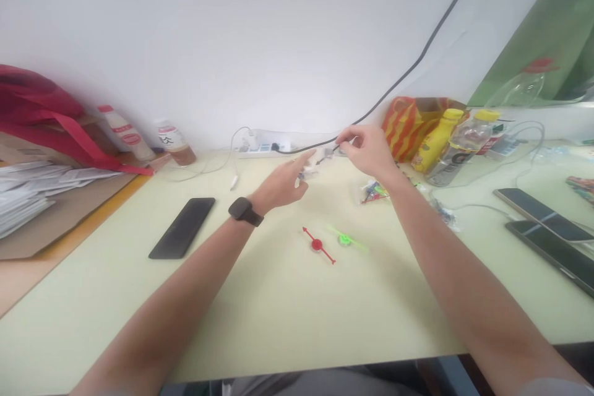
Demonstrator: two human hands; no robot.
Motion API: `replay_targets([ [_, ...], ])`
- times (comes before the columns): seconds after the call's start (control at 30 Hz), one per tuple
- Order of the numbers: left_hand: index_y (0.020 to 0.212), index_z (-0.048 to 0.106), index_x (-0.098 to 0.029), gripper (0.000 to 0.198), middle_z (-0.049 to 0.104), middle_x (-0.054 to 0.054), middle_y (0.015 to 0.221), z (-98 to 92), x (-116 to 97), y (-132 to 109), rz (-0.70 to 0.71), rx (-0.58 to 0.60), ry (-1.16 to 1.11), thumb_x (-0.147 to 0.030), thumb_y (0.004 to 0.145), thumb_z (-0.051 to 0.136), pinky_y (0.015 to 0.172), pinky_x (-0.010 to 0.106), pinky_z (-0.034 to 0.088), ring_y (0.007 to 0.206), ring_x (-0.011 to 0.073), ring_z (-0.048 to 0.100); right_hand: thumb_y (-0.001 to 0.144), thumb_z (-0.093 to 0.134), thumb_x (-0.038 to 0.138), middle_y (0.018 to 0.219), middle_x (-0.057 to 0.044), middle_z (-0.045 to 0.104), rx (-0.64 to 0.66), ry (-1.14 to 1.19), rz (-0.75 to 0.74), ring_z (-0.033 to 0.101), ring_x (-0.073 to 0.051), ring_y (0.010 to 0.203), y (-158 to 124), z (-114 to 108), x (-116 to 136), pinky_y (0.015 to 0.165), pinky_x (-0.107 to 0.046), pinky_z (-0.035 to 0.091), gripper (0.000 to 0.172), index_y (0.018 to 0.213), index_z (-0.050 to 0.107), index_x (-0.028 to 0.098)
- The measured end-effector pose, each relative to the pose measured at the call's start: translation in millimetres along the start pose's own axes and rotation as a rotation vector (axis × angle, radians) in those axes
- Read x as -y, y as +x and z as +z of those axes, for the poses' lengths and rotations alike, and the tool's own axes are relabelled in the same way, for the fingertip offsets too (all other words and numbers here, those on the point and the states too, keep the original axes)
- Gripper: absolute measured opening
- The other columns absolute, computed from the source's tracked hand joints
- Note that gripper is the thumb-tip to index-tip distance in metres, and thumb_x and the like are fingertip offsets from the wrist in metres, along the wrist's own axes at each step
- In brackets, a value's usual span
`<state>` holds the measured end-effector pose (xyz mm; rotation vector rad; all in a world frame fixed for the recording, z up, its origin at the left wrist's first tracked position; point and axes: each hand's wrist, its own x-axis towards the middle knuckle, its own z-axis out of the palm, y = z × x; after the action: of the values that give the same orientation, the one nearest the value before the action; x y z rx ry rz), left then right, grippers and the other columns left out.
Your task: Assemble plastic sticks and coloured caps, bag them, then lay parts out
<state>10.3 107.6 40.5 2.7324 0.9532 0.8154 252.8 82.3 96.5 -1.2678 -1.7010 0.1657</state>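
Note:
Both my arms reach forward over a pale green table [278, 309]. My right hand [369, 150] pinches a small grey-and-white part [330, 152] held above the table near the back. My left hand [283, 182], with a dark watch on the wrist, points its fingers at the same part and touches its white end. Below the hands lie a red spinner piece [317, 244] and a green spinner piece [346, 238]. A small clear bag of coloured parts [371, 192] lies just under my right wrist.
A black phone [182, 228] lies at the left. A white power strip [262, 147] with a black cable sits at the wall. Bottles [452, 142] and an orange bag stand at the right, two dark phones [547, 223] further right. Red bag and papers at far left.

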Motion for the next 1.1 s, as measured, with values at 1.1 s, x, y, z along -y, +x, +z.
replay_targets([
  [1.1,0.163,0.026,-0.022,0.085,0.069,0.01,0.111,-1.9,-7.0,2.3,-0.028,-0.061,0.086,-0.011,0.083,0.053,0.077,0.035,0.05,0.09,0.0261,0.065,0.1,0.062,0.038,0.1,-0.007,0.079,0.521,0.499,0.256,0.048,-0.006,0.046,-13.3,15.5,6.8,0.048,-0.025,0.045,0.024,0.102,0.077,0.02],
])
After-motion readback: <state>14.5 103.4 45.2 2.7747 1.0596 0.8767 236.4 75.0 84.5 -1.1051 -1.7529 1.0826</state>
